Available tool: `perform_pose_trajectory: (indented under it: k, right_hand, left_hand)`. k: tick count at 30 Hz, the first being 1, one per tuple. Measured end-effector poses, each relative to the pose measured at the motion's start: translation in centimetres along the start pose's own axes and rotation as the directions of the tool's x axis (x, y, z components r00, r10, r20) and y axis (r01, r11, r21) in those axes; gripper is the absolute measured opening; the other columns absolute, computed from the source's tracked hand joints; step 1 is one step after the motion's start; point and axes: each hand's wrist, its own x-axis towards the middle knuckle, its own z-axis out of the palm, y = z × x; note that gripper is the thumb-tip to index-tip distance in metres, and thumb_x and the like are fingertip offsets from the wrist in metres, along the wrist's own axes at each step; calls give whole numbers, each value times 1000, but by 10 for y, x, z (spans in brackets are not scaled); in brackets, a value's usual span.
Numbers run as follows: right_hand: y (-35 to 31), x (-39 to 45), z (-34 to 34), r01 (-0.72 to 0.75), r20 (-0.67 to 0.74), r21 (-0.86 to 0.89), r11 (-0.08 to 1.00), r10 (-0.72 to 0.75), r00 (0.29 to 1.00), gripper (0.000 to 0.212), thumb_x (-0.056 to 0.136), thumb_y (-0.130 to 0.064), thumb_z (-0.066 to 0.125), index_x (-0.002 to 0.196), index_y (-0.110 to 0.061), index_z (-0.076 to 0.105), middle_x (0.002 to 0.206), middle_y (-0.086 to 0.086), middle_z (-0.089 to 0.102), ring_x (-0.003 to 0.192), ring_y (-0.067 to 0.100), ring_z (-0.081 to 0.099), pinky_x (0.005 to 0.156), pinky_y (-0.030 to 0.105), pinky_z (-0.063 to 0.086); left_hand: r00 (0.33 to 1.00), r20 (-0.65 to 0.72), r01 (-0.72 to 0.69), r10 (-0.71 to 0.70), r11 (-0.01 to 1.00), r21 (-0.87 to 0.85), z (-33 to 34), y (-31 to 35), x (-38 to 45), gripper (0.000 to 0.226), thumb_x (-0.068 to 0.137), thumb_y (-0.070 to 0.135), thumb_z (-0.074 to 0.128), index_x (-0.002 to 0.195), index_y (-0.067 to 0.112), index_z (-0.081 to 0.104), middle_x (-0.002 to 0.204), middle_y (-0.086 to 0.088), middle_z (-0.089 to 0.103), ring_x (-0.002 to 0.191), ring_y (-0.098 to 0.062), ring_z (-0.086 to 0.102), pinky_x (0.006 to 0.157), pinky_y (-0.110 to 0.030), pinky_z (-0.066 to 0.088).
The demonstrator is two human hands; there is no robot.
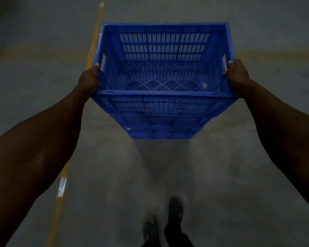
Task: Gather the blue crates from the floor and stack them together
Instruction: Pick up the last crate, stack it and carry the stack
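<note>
A blue crate (163, 75) is gripped at its side handles by the left hand (89, 81) and right hand (237, 75), fingers curled round the rims, above a grey floor (239, 166) marked by a yellow line (95, 41).

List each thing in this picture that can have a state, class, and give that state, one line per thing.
blue crate: upright, lifted off the floor, held at both side handles; empty apart from a small pale scrap on its bottom.
left hand: grips the crate's left side handle.
right hand: grips the crate's right side handle.
shoes: on the floor, one ahead of the other.
yellow floor line: worn, a pale patch on it.
</note>
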Motion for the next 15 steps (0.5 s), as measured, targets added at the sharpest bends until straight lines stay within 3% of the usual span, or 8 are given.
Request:
perform_pose_trajectory:
  k: [3,8,12,15]
  right_hand:
    - [3,-5,-1,-1,29,39,999,0,1000,45,105,-38,25,134,-9,43,122,19,60,99,27,55,79,31,37]
    - [-2,-13,-6,-3,41,84,996,-1,999,46,105,-39,26,138,-12,42,120,16,60,102,28,57,79,33,38]
    - [-7,-16,-6,-3,47,94,996,-1,999,44,105,-39,27,137,-11,41,124,18,59,98,24,53,78,33,38]
    - [-2,-8,-3,6,42,100,995,-11,999,43,106,-38,27,134,-10,43,111,16,59,101,31,59,76,33,39]
  left_hand:
    - [999,-19,-34,35,997,76,1,-6,-8,67,100,64,31,123,10,63,121,-14,64,108,-32,62,93,-42,48]
    - [972,-115,-177,203,963,205,0,2,-23,51,106,48,31,137,12,50,131,-16,60,114,-31,60,86,-34,43]
    - [979,-71,-172,192,958,228,-1,-2,-18,52,107,47,28,118,6,59,113,-21,64,101,-35,62,77,-38,41]
    - [984,-50,-160,173,969,188,0,-5,-9,61,105,52,27,106,4,63,104,-23,65,94,-37,63,77,-43,46]
